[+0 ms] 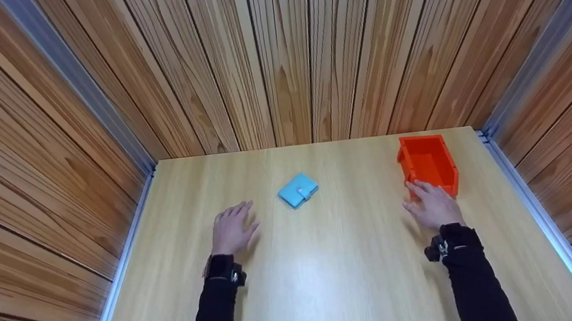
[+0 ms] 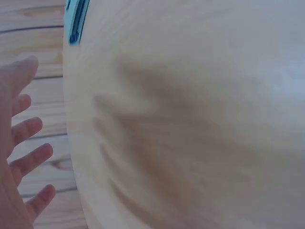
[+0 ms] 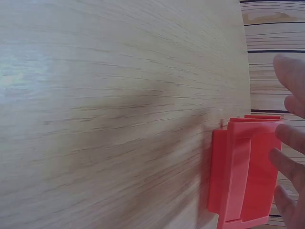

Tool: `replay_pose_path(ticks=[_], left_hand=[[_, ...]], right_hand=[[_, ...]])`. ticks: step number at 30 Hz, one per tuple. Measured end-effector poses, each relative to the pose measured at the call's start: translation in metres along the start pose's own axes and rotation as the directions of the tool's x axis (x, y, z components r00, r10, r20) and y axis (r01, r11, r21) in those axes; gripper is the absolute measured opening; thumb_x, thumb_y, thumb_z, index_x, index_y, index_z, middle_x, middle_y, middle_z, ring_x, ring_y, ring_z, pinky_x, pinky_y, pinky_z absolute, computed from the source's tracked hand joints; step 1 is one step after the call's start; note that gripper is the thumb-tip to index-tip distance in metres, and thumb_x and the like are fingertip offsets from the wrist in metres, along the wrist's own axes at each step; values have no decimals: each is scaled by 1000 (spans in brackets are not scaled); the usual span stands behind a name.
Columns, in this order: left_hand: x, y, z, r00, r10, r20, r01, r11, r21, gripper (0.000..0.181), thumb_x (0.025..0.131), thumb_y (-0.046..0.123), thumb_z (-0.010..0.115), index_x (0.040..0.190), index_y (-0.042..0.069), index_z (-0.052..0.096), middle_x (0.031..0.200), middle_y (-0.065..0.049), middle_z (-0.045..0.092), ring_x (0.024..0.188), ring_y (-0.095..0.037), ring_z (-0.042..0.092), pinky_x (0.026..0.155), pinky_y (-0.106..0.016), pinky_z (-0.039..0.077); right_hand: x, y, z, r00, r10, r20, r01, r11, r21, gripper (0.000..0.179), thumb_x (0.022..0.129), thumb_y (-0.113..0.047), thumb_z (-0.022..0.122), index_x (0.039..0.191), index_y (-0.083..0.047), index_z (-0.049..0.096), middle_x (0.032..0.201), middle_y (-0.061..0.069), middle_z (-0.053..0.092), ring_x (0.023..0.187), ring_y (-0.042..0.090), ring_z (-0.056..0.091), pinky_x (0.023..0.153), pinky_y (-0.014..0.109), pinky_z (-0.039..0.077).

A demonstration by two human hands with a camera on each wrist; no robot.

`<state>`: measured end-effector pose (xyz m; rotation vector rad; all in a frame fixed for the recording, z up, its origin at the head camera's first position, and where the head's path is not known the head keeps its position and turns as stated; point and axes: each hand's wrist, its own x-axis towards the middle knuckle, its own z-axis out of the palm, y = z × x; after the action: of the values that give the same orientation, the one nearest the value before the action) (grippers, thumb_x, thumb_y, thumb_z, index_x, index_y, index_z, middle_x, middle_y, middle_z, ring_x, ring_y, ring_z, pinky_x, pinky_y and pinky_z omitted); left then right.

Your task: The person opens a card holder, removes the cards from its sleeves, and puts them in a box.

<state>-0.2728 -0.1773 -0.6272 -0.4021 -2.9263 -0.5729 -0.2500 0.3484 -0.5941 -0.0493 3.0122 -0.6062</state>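
A small light-blue wallet point(image 1: 297, 190) with a snap strap lies on the table, left of the middle. In the left wrist view only one end of the wallet point(image 2: 76, 24) shows, at the top edge. My left hand point(image 1: 231, 230) hovers over the wood to the left of the wallet, fingers spread and holding nothing. On the right stands an open red plastic bin point(image 1: 426, 159). My right hand point(image 1: 434, 206) is over the bin's near end, its fingers loosely extended and overlapping the rim. The right wrist view shows those fingers in front of the red bin point(image 3: 248, 171).
The light wooden table point(image 1: 328, 262) carries the wallet and bin. Wood-plank walls point(image 1: 284, 65) rise at the back and on both sides. Metal rails point(image 1: 121, 257) run along the table's left and right edges.
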Motion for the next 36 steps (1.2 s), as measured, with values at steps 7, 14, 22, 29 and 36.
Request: replay_pose_path(ticks=[7, 14, 22, 29, 36], left_hand=[[34, 42, 32, 995, 23, 100, -24, 1000, 6, 62, 100, 38, 64, 157, 18, 46, 158, -11, 49, 143, -38, 46, 114, -61, 36], [45, 74, 73, 985, 16, 174, -6, 998, -54, 62, 100, 36, 64, 158, 22, 46, 165, -14, 38, 152, -42, 34, 118, -63, 31], [54, 85, 73, 988, -19, 156, 30, 997, -70, 57, 100, 34, 64, 154, 22, 52, 159, -17, 45, 154, -44, 29, 120, -67, 24], [64, 88, 69, 985, 37, 171, -25, 997, -69, 59, 96, 40, 68, 150, 20, 56, 154, -18, 49, 143, -44, 41, 114, -60, 35], [61, 99, 69, 990, 103, 99, -92, 990, -107, 51, 94, 42, 71, 138, 17, 68, 155, -22, 49, 128, -49, 49, 104, -58, 42]], right_hand=[[-8, 1, 6, 1000, 10, 21, -10, 1000, 8, 72, 102, -47, 59, 161, -13, 37, 164, 25, 33, 149, 52, 29, 120, 70, 15], [-19, 2, 4, 1000, 26, 5, -26, 1000, 5, 70, 102, -43, 62, 160, -12, 39, 163, 24, 35, 146, 53, 31, 116, 73, 22], [-15, 8, -2, 998, 47, 33, -47, 999, -1, 71, 103, -45, 60, 162, -13, 34, 165, 25, 31, 149, 53, 27, 117, 73, 20], [-10, 12, -4, 999, 34, 24, -34, 999, -15, 76, 101, -54, 57, 161, -13, 36, 164, 25, 33, 149, 52, 27, 118, 72, 19], [-8, 8, 1, 1000, -12, -26, 11, 1000, -27, 69, 101, -42, 63, 158, -9, 41, 161, 25, 39, 147, 51, 32, 121, 67, 17]])
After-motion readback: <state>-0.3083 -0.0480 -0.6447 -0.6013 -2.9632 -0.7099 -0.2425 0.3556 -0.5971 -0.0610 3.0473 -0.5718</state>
